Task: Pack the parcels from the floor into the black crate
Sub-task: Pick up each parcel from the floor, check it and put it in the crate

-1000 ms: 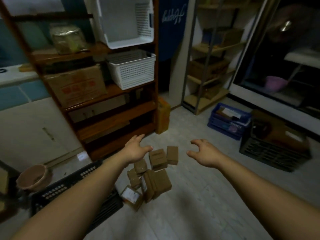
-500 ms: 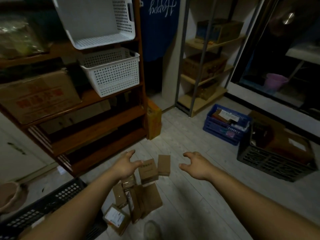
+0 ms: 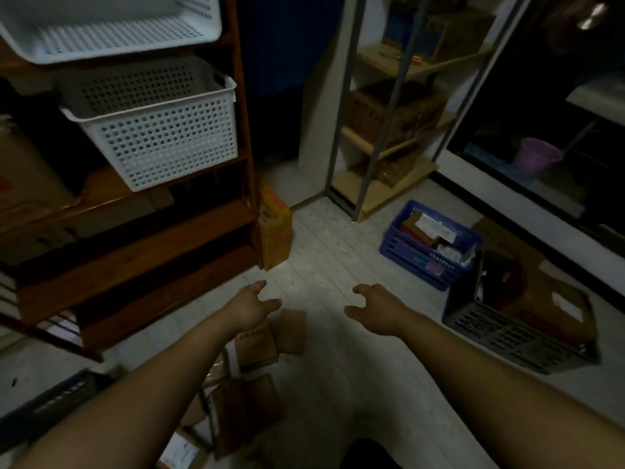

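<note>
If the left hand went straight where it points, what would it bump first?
Probably the bare floor beyond the parcels: the left hand points forward and right, above them. Depth is unclear, so it could dip onto them instead.

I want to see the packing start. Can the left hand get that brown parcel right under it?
Probably yes. The left hand hangs open over the brown parcel, holding nothing, and nothing shows between them. How far down it must reach is hard to tell.

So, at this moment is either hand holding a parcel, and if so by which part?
Nothing is held. The left hand and right hand are both empty, fingers spread and loosely curved, reaching out above the parcels; neither grips one.
</note>
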Demonstrator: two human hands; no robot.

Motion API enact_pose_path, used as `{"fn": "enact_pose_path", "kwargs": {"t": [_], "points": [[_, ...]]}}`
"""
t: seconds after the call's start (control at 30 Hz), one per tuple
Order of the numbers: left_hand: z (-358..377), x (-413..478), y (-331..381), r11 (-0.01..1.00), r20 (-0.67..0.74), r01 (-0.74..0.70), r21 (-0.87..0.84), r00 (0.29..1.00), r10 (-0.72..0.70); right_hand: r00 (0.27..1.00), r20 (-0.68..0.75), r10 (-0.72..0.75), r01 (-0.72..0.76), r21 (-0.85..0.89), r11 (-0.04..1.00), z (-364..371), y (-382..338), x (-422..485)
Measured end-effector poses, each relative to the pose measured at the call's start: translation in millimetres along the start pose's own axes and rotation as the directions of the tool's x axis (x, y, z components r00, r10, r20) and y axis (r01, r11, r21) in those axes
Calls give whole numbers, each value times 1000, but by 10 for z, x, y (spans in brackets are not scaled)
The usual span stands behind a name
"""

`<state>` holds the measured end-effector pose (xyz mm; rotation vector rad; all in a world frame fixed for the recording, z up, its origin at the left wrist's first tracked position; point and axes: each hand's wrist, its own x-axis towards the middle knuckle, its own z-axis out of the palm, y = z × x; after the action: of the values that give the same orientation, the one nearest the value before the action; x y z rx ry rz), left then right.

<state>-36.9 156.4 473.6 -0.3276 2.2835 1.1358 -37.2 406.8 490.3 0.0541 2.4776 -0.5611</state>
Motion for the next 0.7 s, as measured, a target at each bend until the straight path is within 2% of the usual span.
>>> {"fn": "enact_pose_path", "kwargs": {"t": [0.17, 0.23, 0.3, 0.43, 0.57, 0.63, 0.7], "points": [[147, 424, 73, 988, -93, 97, -122, 990, -109, 989, 129, -75, 87, -87, 992, -218, 162, 814], [245, 614, 112, 963, -135, 154, -221, 973, -186, 976, 184, -117, 142, -128, 982, -327, 226, 1198], [385, 787, 155, 925, -185, 224, -306, 940, -288, 950, 260, -171, 215, -149, 965, -435, 314, 1574], [715, 1140, 122, 871, -233, 354, -342, 866, -443, 898, 377, -227, 312, -182, 932, -523, 502, 2210], [1139, 1484, -77, 808, -193, 435, -397, 821, -537, 867, 422, -266, 381, -215, 899, -252, 629, 2773], [1401, 1724, -250, 816, -218, 436, -380, 814, -537, 852, 437, -286, 410, -218, 886, 53, 726, 3098], [1707, 2039, -544, 793, -228, 429, -433, 799, -556, 836, 458, -302, 434, -215, 875, 455, 846, 3465]]}}
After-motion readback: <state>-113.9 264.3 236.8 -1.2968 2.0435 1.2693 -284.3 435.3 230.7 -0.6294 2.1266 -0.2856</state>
